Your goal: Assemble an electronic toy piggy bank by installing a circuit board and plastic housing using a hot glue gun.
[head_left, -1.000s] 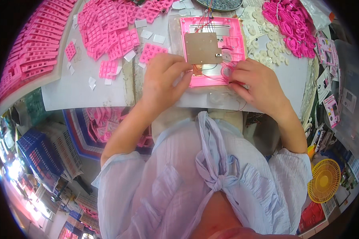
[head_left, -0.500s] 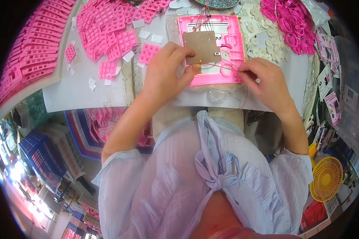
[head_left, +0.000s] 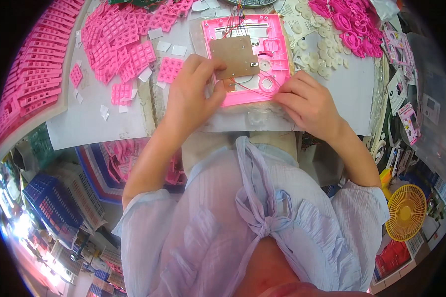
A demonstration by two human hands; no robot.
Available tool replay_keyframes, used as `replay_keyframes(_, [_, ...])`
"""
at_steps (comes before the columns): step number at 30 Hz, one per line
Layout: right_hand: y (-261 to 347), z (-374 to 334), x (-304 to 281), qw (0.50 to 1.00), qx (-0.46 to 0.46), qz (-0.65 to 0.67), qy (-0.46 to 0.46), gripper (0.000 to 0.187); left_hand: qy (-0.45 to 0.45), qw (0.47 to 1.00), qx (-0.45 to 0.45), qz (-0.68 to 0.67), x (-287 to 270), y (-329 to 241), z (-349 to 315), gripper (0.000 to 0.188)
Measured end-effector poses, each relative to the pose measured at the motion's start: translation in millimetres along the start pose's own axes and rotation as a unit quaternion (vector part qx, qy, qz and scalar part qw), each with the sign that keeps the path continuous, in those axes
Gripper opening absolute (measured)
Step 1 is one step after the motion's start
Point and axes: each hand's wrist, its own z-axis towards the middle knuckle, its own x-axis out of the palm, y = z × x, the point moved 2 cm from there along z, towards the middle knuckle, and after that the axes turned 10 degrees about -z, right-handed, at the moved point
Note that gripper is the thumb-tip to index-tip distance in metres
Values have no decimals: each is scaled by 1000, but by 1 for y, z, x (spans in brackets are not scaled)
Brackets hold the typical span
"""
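A pink plastic housing (head_left: 282, 59) lies open-side up on a clear plastic bag at the table's middle. Over its left part sits a brown circuit board (head_left: 233, 57), slightly tilted, with thin wires running from its far edge. My left hand (head_left: 193, 91) holds the board at its near left corner, index finger on the board and thumb by the housing's rim. At the housing's near right corner, my right hand (head_left: 309, 105) pinches a thin red wire (head_left: 252, 91) that runs from below the board. The wire's end is hidden by the fingers.
Pink keypad pieces (head_left: 116, 42) are heaped at the far left, beside stacked pink housings (head_left: 34, 64). White round parts (head_left: 324, 52) and magenta pieces (head_left: 354, 24) lie at the far right. A yellow basket (head_left: 405, 213) stands low on the right; blue baskets (head_left: 52, 200) are at lower left.
The view has shifted slightly, so the scene sits more to the left. My right hand has come a little lower and nearer the housing's near corner, still pinching the red wire.
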Motion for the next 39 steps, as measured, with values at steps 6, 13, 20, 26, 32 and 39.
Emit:
replay_keyframes(6, [-17, -16, 14, 997, 7, 26, -69, 30, -21, 998, 28, 49, -1, -5, -1, 33])
replay_keyframes(13, [4, -36, 12, 986, 44, -145, -70, 49, 35, 979, 182, 90, 44, -42, -8, 31])
replay_keyframes(20, [8, -35, 0, 987, 61, -146, 22, 46, 100, 966, 209, 114, 57, -34, -6, 35])
replay_keyframes(26, [-26, 40, -15, 990, 140, 17, -26, 24, 98, 957, 216, 169, 58, -37, -8, 32])
replay_keyframes(32, [-35, 125, 23, 955, 220, -158, 119, 30, 81, 988, 89, 94, 21, -20, 32, 26])
replay_keyframes(39, [-45, 126, 37, 969, 226, -103, 16, 32, -122, 966, 66, 217, 6, 15, 86, 15])
